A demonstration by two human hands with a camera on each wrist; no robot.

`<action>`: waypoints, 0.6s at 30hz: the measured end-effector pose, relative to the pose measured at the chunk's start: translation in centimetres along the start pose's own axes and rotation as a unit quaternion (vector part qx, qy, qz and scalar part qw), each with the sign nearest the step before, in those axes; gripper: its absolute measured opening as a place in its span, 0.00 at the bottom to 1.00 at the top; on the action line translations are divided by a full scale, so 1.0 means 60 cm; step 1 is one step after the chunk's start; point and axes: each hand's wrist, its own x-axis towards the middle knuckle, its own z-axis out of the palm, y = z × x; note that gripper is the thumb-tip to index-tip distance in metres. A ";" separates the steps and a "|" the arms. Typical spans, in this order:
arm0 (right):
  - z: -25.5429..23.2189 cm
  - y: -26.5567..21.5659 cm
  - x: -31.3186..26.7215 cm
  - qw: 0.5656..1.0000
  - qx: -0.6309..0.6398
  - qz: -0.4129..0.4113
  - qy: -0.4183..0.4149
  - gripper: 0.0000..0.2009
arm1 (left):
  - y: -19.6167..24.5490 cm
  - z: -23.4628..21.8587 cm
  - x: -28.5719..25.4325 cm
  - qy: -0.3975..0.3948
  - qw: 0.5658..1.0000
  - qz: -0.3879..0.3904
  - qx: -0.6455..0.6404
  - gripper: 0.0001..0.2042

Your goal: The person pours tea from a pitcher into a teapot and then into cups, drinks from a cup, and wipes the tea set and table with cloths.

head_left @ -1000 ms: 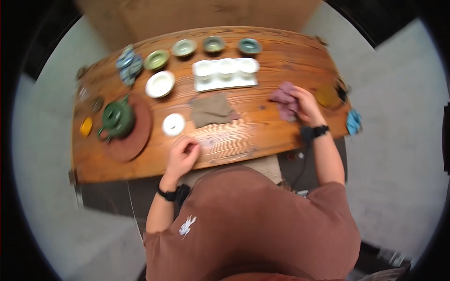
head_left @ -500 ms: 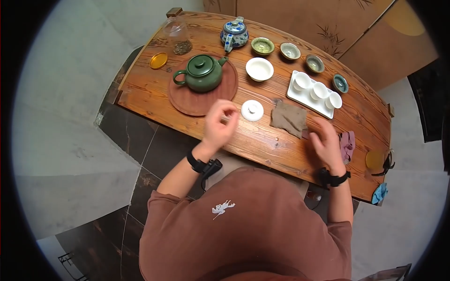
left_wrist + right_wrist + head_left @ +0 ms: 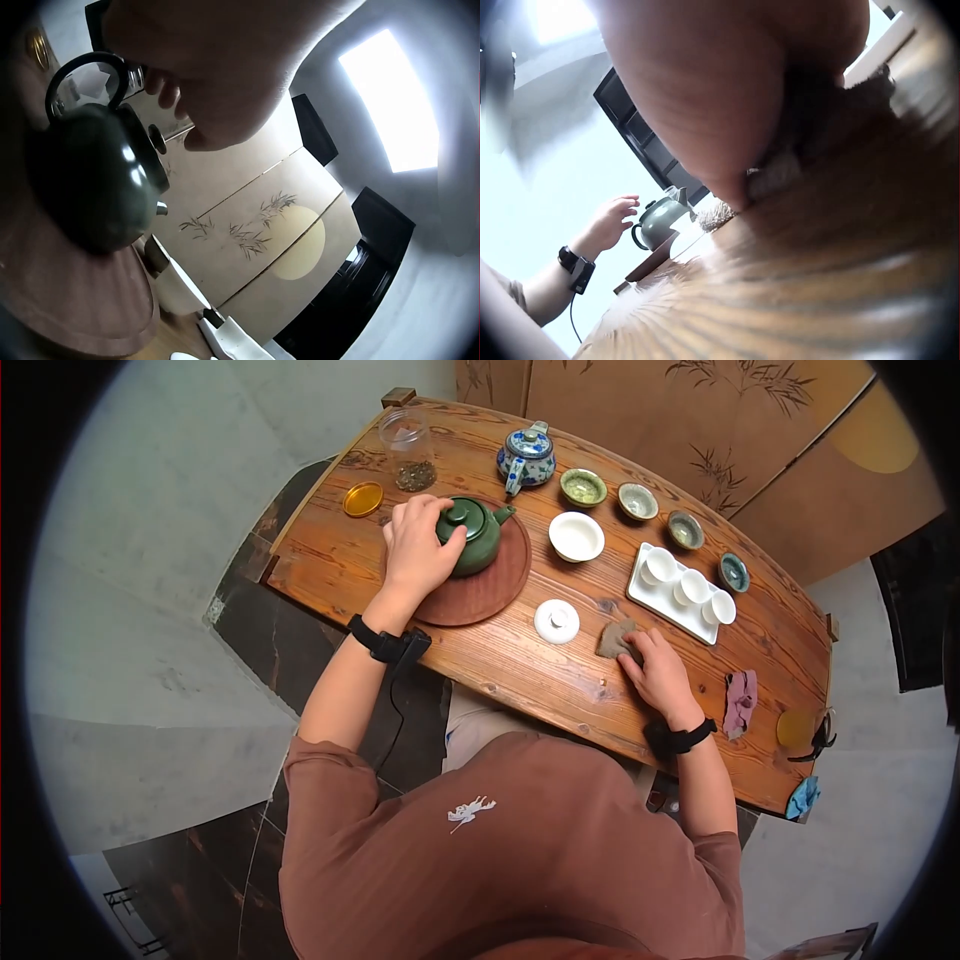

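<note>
In the head view the left hand [image 3: 418, 550] reaches over the handle side of the green teapot [image 3: 480, 552], its fingers spread beside the lid. The left wrist view has that hand [image 3: 217, 67] above the teapot [image 3: 94, 180], close to the lid knob. Seen from the right wrist, a gap shows between the hand [image 3: 607, 226] and the teapot [image 3: 660, 220]. A round reddish tray [image 3: 505, 582] bears the pot. Fingers of the right hand [image 3: 662, 678] bunch up a brown cloth [image 3: 612, 640] on the table, mostly hidden by the hand in the right wrist view.
A white lid [image 3: 556, 622] lies between tray and cloth. Behind stand a white bowl [image 3: 576, 538], several small bowls, a blue-white teapot [image 3: 528, 457] and a white tray [image 3: 655, 596] of cups. At left are a clear jar [image 3: 410, 452] and amber lid [image 3: 363, 499]; at right, a purple cloth [image 3: 740, 702].
The left hand has moved from the table's front edge up to the green teapot. The right hand has left the purple cloth, moved left and gripped the brown cloth, which is now bunched.
</note>
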 end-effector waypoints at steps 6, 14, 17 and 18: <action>0.000 -0.007 -0.002 0.996 0.066 0.049 0.026 0.17 | -0.010 0.014 0.007 -0.023 0.999 -0.004 0.023 0.20; -0.052 -0.049 0.021 0.872 0.469 0.140 -0.004 0.16 | -0.016 0.012 0.020 -0.043 0.999 0.004 -0.002 0.18; -0.049 -0.051 0.028 0.884 0.459 0.091 0.016 0.17 | -0.009 0.007 0.021 -0.023 0.995 0.020 -0.094 0.17; -0.048 -0.052 0.031 0.889 0.452 0.073 0.023 0.17 | -0.001 0.003 0.017 -0.023 0.992 0.030 -0.119 0.17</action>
